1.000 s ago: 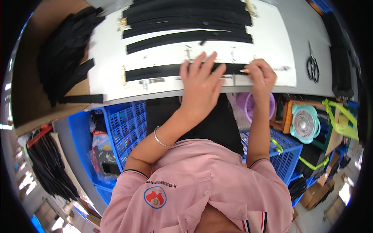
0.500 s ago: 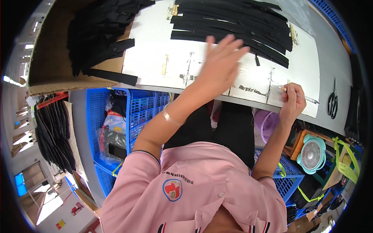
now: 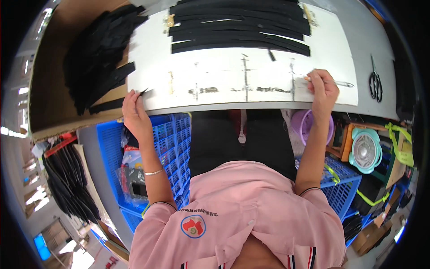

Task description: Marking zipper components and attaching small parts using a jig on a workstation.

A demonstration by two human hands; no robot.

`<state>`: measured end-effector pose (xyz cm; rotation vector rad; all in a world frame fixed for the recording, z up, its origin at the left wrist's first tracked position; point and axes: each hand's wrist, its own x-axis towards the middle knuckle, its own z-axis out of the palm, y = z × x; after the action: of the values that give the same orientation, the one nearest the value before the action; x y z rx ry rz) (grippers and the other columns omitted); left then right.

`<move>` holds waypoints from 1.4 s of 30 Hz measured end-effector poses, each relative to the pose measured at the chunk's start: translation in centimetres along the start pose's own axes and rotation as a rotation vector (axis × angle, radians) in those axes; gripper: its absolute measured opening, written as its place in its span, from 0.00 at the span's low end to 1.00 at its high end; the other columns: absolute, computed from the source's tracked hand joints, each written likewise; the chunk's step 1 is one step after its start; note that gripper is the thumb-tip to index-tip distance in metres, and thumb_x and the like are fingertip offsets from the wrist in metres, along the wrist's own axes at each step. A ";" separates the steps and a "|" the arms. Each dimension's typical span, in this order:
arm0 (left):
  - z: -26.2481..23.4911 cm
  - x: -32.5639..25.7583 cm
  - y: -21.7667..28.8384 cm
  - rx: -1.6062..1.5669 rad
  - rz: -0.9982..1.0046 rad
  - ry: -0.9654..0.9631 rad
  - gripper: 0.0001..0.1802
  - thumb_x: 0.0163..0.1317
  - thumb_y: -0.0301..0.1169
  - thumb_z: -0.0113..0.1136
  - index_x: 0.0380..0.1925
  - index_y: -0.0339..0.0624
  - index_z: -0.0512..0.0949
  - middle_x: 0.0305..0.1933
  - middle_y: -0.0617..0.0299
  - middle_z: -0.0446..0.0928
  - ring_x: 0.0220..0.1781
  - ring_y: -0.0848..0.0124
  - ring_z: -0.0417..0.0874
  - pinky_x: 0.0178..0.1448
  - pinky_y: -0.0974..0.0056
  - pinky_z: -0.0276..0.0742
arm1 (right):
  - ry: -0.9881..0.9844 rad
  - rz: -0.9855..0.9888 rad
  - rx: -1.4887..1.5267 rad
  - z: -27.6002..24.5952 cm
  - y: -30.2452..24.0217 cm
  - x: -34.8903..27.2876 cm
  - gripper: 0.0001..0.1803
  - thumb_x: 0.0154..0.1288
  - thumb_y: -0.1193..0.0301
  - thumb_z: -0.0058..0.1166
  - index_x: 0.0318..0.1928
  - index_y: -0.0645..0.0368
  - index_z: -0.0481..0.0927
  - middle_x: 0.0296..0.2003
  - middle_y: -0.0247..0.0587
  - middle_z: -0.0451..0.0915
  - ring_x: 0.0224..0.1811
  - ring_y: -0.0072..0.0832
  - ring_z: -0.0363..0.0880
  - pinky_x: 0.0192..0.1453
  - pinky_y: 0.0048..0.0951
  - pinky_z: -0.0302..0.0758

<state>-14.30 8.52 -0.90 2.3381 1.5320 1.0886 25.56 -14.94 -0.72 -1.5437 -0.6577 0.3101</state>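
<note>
A white work board [image 3: 224, 76] lies on the table, with several long black strips [image 3: 242, 27] laid side by side on its far half. Its near half shows dark smears and marks. My left hand [image 3: 134, 112] is at the board's left edge, fingers pinched on the end of one black strip [image 3: 112, 104] that sticks out from a heap of black strips [image 3: 98, 54]. My right hand [image 3: 322, 87] rests on the board's near right part, closed on a thin pen-like tool [image 3: 345, 84].
The strip heap lies in a brown cardboard tray [image 3: 49, 98] at the left. Black scissors [image 3: 375, 83] lie to the right of the board. Under the table are blue crates [image 3: 170, 134], a purple bucket [image 3: 304, 125] and a teal fan [image 3: 365, 150].
My left hand lifted off the middle of the board and swung to its left edge, where it took hold of a strip from the heap. My right hand stayed at the right end.
</note>
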 end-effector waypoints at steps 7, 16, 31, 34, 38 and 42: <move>6.1 2.0 12.6 -0.352 0.309 -0.340 0.10 0.67 0.22 0.63 0.46 0.41 0.86 0.41 0.55 0.84 0.43 0.62 0.86 0.48 0.63 0.80 | 0.016 -0.081 -0.003 0.9 -0.4 0.0 0.07 0.75 0.73 0.57 0.44 0.63 0.86 0.27 0.28 0.80 0.28 0.12 0.72 0.33 0.17 0.67; 12.9 -1.7 24.2 -0.614 0.432 -0.629 0.20 0.59 0.25 0.71 0.52 0.43 0.84 0.49 0.58 0.83 0.49 0.61 0.84 0.52 0.62 0.79 | 0.073 -0.621 -0.697 2.3 -0.6 -3.7 0.19 0.58 0.72 0.71 0.51 0.52 0.85 0.43 0.37 0.87 0.48 0.33 0.86 0.51 0.34 0.79; 9.9 -5.1 20.8 -0.237 0.624 -0.505 0.23 0.69 0.35 0.64 0.64 0.49 0.80 0.69 0.60 0.77 0.75 0.57 0.70 0.79 0.47 0.56 | -0.004 -0.595 -0.880 -2.4 0.9 -4.3 0.27 0.59 0.78 0.68 0.60 0.51 0.80 0.50 0.33 0.88 0.59 0.33 0.81 0.73 0.45 0.64; 9.8 -5.1 20.8 -0.204 0.647 -0.514 0.25 0.70 0.37 0.63 0.66 0.51 0.78 0.71 0.61 0.76 0.76 0.57 0.69 0.80 0.47 0.55 | 0.025 -0.552 -0.796 -2.1 -0.4 -3.2 0.20 0.62 0.78 0.66 0.55 0.53 0.83 0.44 0.34 0.88 0.52 0.34 0.83 0.71 0.44 0.64; 9.8 -5.2 20.6 -0.196 0.647 -0.498 0.24 0.70 0.38 0.63 0.65 0.51 0.79 0.70 0.62 0.76 0.76 0.57 0.69 0.80 0.48 0.55 | -0.040 -0.552 -0.673 -0.6 -2.1 -1.2 0.11 0.65 0.77 0.64 0.48 0.57 0.86 0.38 0.34 0.86 0.38 0.29 0.82 0.57 0.36 0.73; 9.9 -5.2 20.9 -0.216 0.636 -0.493 0.24 0.69 0.38 0.64 0.64 0.51 0.80 0.70 0.63 0.77 0.76 0.57 0.70 0.79 0.48 0.56 | -0.127 -0.186 -0.327 0.7 -0.9 0.2 0.06 0.69 0.73 0.63 0.39 0.65 0.85 0.34 0.37 0.86 0.25 0.21 0.77 0.32 0.26 0.72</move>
<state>6.30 -3.12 -0.61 2.7124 0.4885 0.6308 25.12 -14.32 0.09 -1.7669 -0.9831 0.1655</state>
